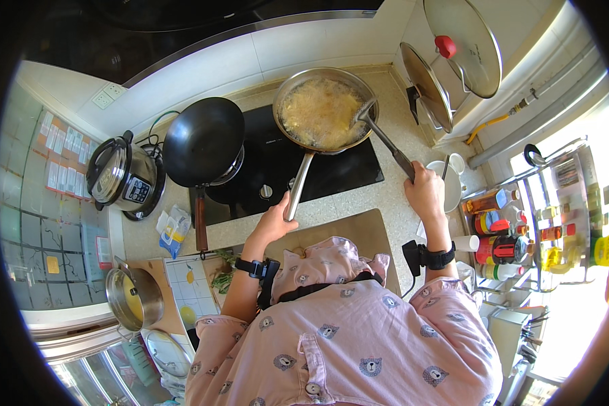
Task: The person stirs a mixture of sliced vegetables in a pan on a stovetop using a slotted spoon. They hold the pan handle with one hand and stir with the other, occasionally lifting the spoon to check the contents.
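Note:
My left hand (pixel 274 222) is closed around the metal handle (pixel 301 182) of a steel frying pan (pixel 280 128) on the right side of the cooktop. Yellowish food (pixel 320 112) bubbles in foamy liquid and fills most of the pan; its exact kind is unclear. In my right hand (pixel 426 189) is the dark grip of a metal cooking turner (pixel 385 141). The turner slants down to the left, its head over the pan's right rim, at the edge of the foam.
Left of the pan, a dark wok (pixel 203 144) rests on the black cooktop (pixel 256 170). An electric pressure cooker (pixel 124 175) and a wipes packet (pixel 174 231) are farther left. Bowls (pixel 449 190) and a bottle rack (pixel 530 238) line the right. Pot lids (pixel 426 89) hang above.

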`<state>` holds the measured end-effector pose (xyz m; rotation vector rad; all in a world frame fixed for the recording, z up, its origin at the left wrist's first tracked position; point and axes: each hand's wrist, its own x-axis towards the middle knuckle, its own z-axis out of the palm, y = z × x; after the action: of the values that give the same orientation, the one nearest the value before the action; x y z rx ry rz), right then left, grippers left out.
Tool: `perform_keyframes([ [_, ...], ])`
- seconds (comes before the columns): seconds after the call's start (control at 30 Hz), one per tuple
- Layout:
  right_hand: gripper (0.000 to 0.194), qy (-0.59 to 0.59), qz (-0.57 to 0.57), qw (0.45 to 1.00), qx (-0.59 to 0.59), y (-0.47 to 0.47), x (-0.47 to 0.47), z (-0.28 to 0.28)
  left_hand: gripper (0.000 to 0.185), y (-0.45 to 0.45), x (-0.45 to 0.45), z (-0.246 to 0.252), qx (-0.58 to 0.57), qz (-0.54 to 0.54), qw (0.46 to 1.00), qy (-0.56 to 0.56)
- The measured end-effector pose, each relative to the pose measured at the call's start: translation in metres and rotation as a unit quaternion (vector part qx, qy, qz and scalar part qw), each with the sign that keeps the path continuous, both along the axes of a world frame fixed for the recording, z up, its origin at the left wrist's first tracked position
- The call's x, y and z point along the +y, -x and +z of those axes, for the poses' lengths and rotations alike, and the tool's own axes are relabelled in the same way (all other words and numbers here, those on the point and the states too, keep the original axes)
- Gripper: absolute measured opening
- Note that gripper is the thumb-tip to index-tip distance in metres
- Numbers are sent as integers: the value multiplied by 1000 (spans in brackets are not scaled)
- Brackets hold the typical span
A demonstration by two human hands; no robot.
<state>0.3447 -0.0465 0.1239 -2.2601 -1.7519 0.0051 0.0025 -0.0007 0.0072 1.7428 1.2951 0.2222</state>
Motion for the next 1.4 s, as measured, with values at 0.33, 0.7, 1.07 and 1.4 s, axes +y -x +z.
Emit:
perform_keyframes([
  [0.33,29,-3,2,993,116,24,16,-29,92,0,0,0,10,-5,1000,9],
  [0.7,22,-86,-17,923,376,41,62,-60,92,2,1,-7,-17,-4,1000,-10],
  [1.07,16,-71,-128,757,636,26,99,-65,92,2,0,-5,-16,-6,1000,-4],
  [1.4,12,-27,-143,546,825,31,103,-82,92,2,1,-7,-12,-7,1000,-4],
])
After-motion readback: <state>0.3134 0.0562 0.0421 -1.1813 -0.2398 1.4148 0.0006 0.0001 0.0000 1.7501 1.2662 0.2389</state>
